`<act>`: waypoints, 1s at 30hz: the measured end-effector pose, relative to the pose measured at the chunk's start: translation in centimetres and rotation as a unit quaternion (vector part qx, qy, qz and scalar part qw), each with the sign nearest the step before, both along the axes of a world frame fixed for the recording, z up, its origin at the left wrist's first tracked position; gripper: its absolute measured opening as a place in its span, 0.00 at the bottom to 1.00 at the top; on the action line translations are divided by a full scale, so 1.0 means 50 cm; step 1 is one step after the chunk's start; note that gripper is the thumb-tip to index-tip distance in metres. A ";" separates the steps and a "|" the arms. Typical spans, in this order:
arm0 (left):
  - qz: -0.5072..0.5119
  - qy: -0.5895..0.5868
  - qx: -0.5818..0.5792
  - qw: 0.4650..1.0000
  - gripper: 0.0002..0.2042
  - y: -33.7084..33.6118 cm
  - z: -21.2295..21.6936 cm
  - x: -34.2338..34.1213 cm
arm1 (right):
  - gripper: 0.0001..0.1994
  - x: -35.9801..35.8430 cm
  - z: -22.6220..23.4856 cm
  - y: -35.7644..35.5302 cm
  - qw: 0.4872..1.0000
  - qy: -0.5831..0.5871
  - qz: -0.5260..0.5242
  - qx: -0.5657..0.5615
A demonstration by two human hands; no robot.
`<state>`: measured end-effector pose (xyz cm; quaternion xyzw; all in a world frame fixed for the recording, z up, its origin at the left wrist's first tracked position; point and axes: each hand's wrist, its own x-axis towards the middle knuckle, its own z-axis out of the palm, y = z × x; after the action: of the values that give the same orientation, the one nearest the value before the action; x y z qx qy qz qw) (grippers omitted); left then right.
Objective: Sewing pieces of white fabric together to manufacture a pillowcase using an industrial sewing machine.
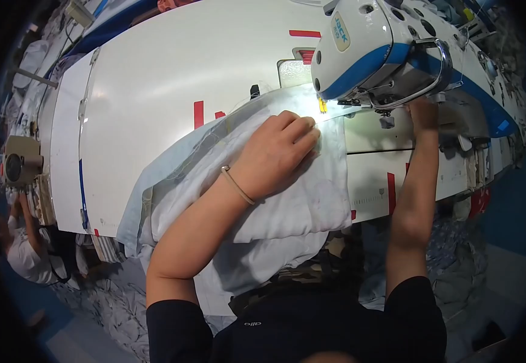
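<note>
Under a white-and-blue sewing machine [359, 42], a worker in a dark top guides white cloth [287, 212] across the table [148, 91], its far edge in the lamplight beneath the machine's head and its near end hanging over the table's edge. A pale blue layer [154, 181] trailing loose threads borders it on the left. The left hand [278, 151] rests on the cloth, fingers bent and close together; whether they pinch it cannot be told. The right hand [423, 115] reaches beneath the machine's arm, its fingers hidden and its grip unclear. The step appears to be lining up the cloth's edge for stitching; the next move seems to call for keeping it flat and square, left fingertips clear of the needle area. A small yellow part [323, 106] stands just beside those fingertips.

The glossy white tabletop carries strips of red tape [199, 114]. Around it are blue floor [514, 199], heaps of greyish fabric [124, 302] and, at far left, a co-worker [30, 260] in a white top.
</note>
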<state>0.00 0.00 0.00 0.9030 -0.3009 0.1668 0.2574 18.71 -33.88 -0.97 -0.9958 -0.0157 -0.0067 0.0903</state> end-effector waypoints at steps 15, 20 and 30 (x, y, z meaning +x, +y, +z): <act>0.093 -0.045 0.065 0.992 0.18 0.015 0.008 0.001 | 0.12 -0.054 0.054 0.054 0.991 0.000 0.040 0.130; 0.128 -0.053 0.080 0.987 0.17 0.022 0.015 0.005 | 0.17 -0.061 0.042 0.058 0.971 -0.114 0.139 0.156; 0.040 -0.008 0.020 0.999 0.28 -0.017 0.043 -0.008 | 0.15 -0.078 0.056 0.097 0.975 -0.083 0.152 0.136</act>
<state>-0.41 -0.87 2.14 0.9178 -0.2699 0.1786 0.2298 14.79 -29.04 1.82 -0.9560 -0.1734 -0.0778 0.2237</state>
